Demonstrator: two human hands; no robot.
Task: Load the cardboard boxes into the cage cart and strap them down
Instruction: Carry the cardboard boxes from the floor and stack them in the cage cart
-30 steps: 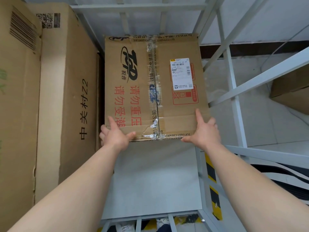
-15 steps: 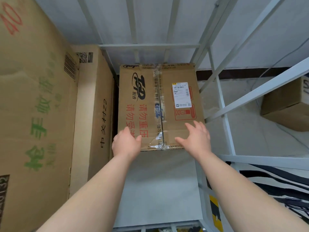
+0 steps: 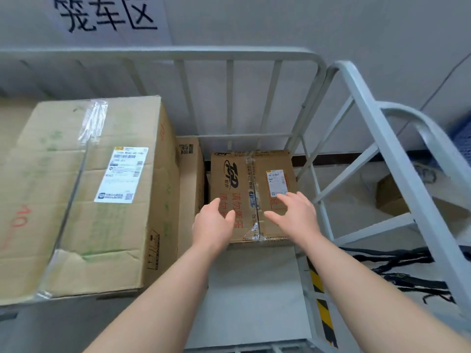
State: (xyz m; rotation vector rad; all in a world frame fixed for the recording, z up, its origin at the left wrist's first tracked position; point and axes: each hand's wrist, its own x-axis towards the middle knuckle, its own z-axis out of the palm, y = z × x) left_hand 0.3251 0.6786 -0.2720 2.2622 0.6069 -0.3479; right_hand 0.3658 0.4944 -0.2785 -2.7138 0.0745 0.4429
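Head view, looking down into a pale grey metal cage cart (image 3: pixel 229 53) that stands against a white wall. A paper sign (image 3: pixel 107 14) with large handwritten black characters hangs on the wall above the cart's back rail.

Two bare forearms reach forward from the bottom edge. The left hand (image 3: pixel 212 222) and the right hand (image 3: pixel 293 215) are side by side over the near end of a small cardboard box (image 3: pixel 229 174), palms down. The grip of each hand is spread, with fingers straight and apart, holding nothing. Whether the fingertips touch the box top cannot be told.

The small cardboard box lies flat on the grey cart floor (image 3: pixel 254 289) in the back right corner, close to the back bars and the right side frame. Its top bears a dark logo, red printed characters and a clear tape seam down the middle. It also carries a white shipping label (image 3: pixel 276 180), just beyond the right hand's fingertips.

To the left of this box a narrow carton (image 3: pixel 191 179) stands on edge, close beside it. Left of that, a large cardboard box (image 3: pixel 84 200) rises much higher, with clear tape, faded green print and its own white label (image 3: pixel 121 174) on top.

A yellow and black striped strip (image 3: pixel 322 309) runs along the cart's lower right edge. Outside the cart, on the floor to the right, sits another cardboard box (image 3: pixel 392 197), partly hidden by the side frame.
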